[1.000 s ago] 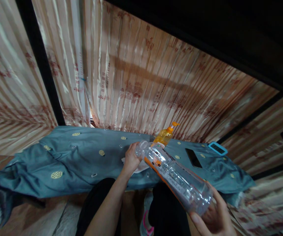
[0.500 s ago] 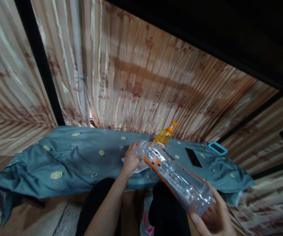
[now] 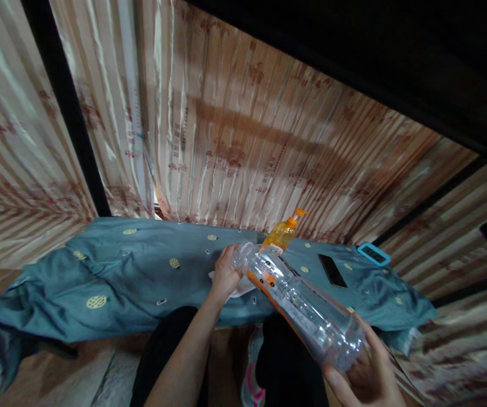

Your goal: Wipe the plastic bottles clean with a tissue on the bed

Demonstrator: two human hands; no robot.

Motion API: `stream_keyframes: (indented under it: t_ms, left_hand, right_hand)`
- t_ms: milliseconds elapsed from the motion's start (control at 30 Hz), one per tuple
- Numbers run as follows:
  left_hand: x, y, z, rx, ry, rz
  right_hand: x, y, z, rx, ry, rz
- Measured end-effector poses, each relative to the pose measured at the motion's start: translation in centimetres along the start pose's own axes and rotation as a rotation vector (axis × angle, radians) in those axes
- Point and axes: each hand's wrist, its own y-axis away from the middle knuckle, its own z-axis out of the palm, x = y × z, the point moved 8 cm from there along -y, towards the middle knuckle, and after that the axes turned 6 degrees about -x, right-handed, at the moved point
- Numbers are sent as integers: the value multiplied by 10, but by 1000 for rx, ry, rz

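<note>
A clear plastic bottle (image 3: 317, 316) with an orange and white label lies aslant across my view, its uncapped mouth toward the upper left. My right hand (image 3: 368, 367) grips its base, thumb on the near side and fingers around the far side. At the neck, my left hand (image 3: 227, 274) is closed against the bottle, its fingertips mostly hidden behind the clear plastic. Partly under that hand lies a white tissue-like piece (image 3: 243, 288) on the blue-green cloth (image 3: 133, 271). Just beyond the bottle stands an orange pump bottle (image 3: 281, 233).
A black phone (image 3: 332, 271) lies right of the bottle. Farther right is a blue-framed device with a dark display (image 3: 373, 254). Striped curtains (image 3: 226, 124) hang behind the cloth-covered surface, between dark metal posts (image 3: 69, 113). My knees (image 3: 292, 362) are below its front edge.
Almost nothing differs. Both hands keep their places on the bottle, and the view has shifted very slightly.
</note>
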Motion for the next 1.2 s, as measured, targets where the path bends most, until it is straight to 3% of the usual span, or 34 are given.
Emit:
stream_keyframes:
  t_ms: [133,500,700,933,1200]
  left_hand:
    - [-2,0,1,13,16,17]
    - [-3,0,1,16,47,25]
    - [-2,1,1,23,43,44]
    - [-3,1,1,22,41,45]
    - [-4,0,1,22,25,38]
  right_hand:
    - [7,-3,-2,-79,-18,-53]
    - [21,-11,-19,-135,44,-88]
    - [22,-11,-15,-216,-20,-122]
    - [21,-10,-16,-162,3,-77]
    - [16,-8,-11,-191,-13,-113]
